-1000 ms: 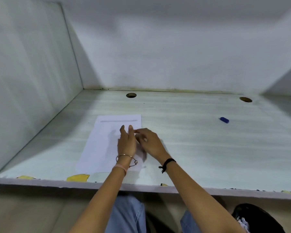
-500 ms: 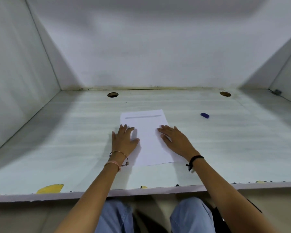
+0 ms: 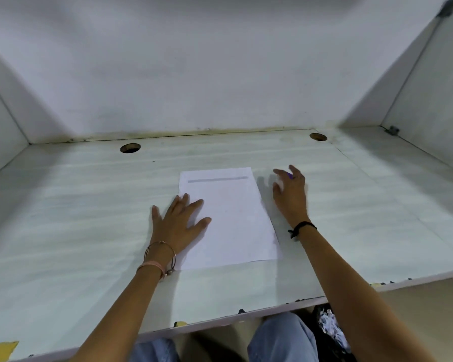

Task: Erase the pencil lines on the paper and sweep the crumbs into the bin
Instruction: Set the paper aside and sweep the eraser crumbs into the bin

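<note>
Paper (image 3: 228,220) lies flat mid-desk (image 3: 76,218), long axis running away from the person, far end skewed slightly left. Pencil line (image 3: 217,179) crosses it near the far edge. Left hand (image 3: 177,226): flat, fingers spread, pressing the paper's left edge. Right hand (image 3: 290,194): just right of the far corner, fingers spread and half-curled over the purple eraser (image 3: 289,175); can't tell if they touch it. Bin (image 3: 328,352) sits under the desk's near edge.
</note>
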{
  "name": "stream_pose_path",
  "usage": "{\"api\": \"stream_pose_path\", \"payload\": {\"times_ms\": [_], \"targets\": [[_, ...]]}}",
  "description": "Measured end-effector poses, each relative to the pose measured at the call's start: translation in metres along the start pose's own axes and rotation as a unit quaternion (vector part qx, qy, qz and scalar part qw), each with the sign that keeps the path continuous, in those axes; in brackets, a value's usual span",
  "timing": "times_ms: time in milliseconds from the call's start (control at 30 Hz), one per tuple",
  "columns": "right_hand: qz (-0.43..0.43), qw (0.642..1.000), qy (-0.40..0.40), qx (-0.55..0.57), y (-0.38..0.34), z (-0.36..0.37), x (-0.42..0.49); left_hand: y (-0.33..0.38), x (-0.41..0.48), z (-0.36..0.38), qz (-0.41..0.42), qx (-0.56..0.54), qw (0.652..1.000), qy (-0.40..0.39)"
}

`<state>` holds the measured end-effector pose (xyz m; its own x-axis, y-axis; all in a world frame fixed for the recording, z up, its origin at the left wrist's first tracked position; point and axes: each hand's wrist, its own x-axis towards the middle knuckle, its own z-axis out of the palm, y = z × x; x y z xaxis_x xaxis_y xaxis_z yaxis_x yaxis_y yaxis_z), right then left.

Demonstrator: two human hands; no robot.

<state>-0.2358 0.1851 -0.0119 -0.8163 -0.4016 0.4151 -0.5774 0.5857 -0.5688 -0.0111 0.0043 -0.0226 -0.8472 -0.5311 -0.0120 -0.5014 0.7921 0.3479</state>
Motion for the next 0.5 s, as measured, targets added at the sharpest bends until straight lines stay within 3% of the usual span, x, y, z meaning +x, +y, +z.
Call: {"api": "stream_pose_path", "payload": {"times_ms": [100, 233, 500], "targets": [[0.040, 0.999, -0.011, 0.015, 0.014, 0.009, 0.020, -0.002, 0.000, 0.001, -0.003, -0.013, 1.000, 0.008], [0.075, 0.995, 0.036, 0.054, 0.015, 0.007, 0.028, -0.003, 0.002, 0.003, -0.004, -0.011, 1.000, 0.021], [0.034, 0.990, 0.004, 0.136, -0.009, 0.000, -0.008, -0.006, 0.003, 0.005, -0.010, -0.015, 0.999, 0.036]]}}
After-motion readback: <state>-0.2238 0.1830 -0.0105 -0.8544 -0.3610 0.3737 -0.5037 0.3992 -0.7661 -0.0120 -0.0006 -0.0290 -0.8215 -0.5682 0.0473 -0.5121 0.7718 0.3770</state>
